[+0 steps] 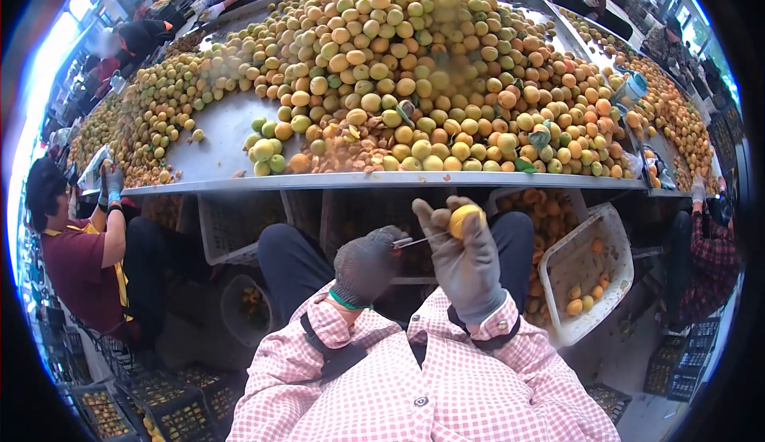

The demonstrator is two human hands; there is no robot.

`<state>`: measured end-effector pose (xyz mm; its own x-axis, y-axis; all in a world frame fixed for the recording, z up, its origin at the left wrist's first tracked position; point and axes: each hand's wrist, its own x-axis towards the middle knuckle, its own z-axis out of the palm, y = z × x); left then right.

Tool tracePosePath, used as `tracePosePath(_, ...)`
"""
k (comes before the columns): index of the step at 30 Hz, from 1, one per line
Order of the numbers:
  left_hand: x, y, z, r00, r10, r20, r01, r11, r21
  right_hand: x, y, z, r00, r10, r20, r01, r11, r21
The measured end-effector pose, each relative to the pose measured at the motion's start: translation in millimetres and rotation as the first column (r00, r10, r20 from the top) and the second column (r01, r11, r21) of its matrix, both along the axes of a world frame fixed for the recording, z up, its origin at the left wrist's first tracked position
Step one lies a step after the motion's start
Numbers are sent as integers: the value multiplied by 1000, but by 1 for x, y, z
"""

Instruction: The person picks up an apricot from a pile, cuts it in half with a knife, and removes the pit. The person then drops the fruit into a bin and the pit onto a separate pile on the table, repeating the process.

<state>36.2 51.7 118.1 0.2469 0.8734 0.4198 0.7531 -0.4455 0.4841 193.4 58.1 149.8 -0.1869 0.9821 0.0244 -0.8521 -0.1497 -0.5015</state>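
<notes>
My right hand (pixel 468 265): grey-gloved, palm towards me, fingers curled up and pinching one yellow fruit (pixel 468 223) at their tips.
That fruit: held at 12 o'clock of my palm, clear of the table edge.
My left hand (pixel 362 273): dark-gloved with a green cuff, fingers closed round a thin metal tool (pixel 411 242) pointing to 2 o'clock; I cannot tell whether its tip touches the fruit.
Table (pixel 382 180): straight ahead, heaped with fruit from 10 to 2 o'clock; a bare patch shows at 11.
White crate (pixel 567 260): tilted, at 3 o'clock of my right hand, a few fruits inside.
Bucket (pixel 231 314): between 8 and 9 o'clock of my left hand.
Neighbours: one person (pixel 84 251) at my 9 o'clock, another (pixel 711 255) at my 3.
</notes>
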Motion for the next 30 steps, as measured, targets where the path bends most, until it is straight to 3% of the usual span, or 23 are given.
tracePosePath(2,-5,-10,-14,985,122,122,-89,966,-244,10,7,6,996,-39,79,29,992,122)
tracePosePath(3,-8,-14,-16,987,107,121,-76,969,-237,16,9,8,991,-67,116,45,982,184)
tracePosePath(5,-11,-19,-14,946,77,315,27,950,-313,35,9,9,993,-8,118,-11,987,161)
tracePosePath(7,-9,-21,0,911,45,409,89,949,-303,50,11,7,948,269,171,-272,962,-6)
tracePosePath(8,-8,-23,18,822,173,543,169,835,-523,47,5,12,905,187,382,-196,980,-14)
tracePosePath(9,-8,-24,26,715,332,615,284,666,-690,47,1,8,905,184,383,-193,981,-16)
tracePosePath(11,-4,-23,25,740,256,622,294,709,-641,46,-3,1,623,-71,779,-162,963,217)
tracePosePath(13,2,-22,27,761,175,625,307,752,-584,44,-3,5,678,-20,735,-156,973,170)
tracePosePath(15,9,-21,30,816,-39,576,340,839,-425,45,-4,6,840,285,462,-241,958,-153)
tracePosePath(16,9,-21,27,867,-125,482,328,872,-364,45,-7,2,837,225,500,-194,974,-112)
tracePosePath(19,10,-24,28,930,-119,347,245,905,-346,43,-13,-6,903,163,398,-148,987,-68)
tracePosePath(25,14,-31,33,955,-99,279,188,930,-315,24,-20,-1,953,17,301,-31,999,44)
tracePosePath(30,11,-30,22,974,-45,223,110,950,-293,27,-21,-9,955,153,255,-169,985,43)
